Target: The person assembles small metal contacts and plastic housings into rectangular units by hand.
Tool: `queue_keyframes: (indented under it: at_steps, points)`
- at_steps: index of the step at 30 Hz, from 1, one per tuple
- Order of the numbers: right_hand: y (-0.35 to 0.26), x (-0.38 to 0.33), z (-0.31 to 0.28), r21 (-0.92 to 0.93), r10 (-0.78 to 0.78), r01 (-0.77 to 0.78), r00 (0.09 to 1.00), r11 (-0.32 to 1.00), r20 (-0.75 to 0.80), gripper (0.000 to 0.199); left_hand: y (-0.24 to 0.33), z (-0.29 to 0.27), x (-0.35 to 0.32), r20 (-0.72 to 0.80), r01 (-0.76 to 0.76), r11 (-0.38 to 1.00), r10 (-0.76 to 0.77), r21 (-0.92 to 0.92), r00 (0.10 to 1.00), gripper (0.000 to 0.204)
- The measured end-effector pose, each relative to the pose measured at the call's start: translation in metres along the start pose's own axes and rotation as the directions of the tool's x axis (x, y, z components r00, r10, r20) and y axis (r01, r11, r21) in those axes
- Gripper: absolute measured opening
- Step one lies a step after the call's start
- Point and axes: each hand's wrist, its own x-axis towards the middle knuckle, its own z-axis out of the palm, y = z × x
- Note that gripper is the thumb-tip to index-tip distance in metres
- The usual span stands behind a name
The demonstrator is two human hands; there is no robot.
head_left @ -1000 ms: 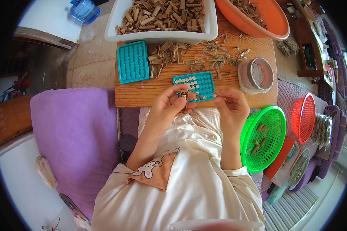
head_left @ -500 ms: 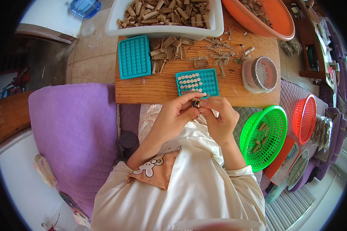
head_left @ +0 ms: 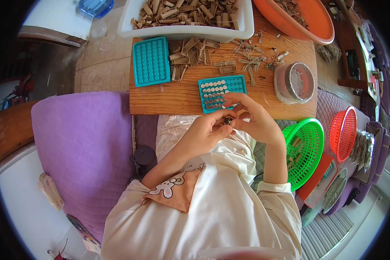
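Note:
My left hand (head_left: 206, 133) pinches a small dark part with bits of metal (head_left: 228, 120) between thumb and fingertips, above my lap at the table's near edge. Right beside it is my right hand (head_left: 258, 121), its thumb close to the part and its index finger reaching out over a teal tray (head_left: 236, 81). Rows of round silver button cells (head_left: 213, 90) fill the left of that tray; the fingers partly cover its near right corner. Thumb and index finger of the right hand are apart, with nothing visible between them.
Another teal tray (head_left: 151, 60) lies at the left, near loose tan plastic casings (head_left: 190, 54). Behind stand a white bin (head_left: 186, 32) of casings and an orange basin (head_left: 290, 26). Wires (head_left: 251, 63) and a clear tub (head_left: 294, 84) lie right. A green basket (head_left: 310, 143) stands beside my right arm.
My right hand has let go of the dark part and lifted, its index finger extending over the tray. The left hand has shifted slightly right, still holding the part.

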Motion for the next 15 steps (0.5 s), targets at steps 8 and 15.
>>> queue_keyframes:
  at_steps: [8, 15]
  points:
    - [0.022, 0.062, -0.028, -0.377, -0.307, 0.24, 0.943, 0.894, -0.126, 0.028, 0.0, -0.037, 0.01, -0.153, 0.067, 0.897, -0.147, -0.438, 0.977, 0.029]
    - [0.047, 0.105, -0.054, -0.894, -0.317, 0.085, 0.946, 0.439, -0.066, 0.01, -0.006, -0.055, 0.01, -0.213, -0.06, 0.876, -0.05, -0.478, 0.976, 0.026]
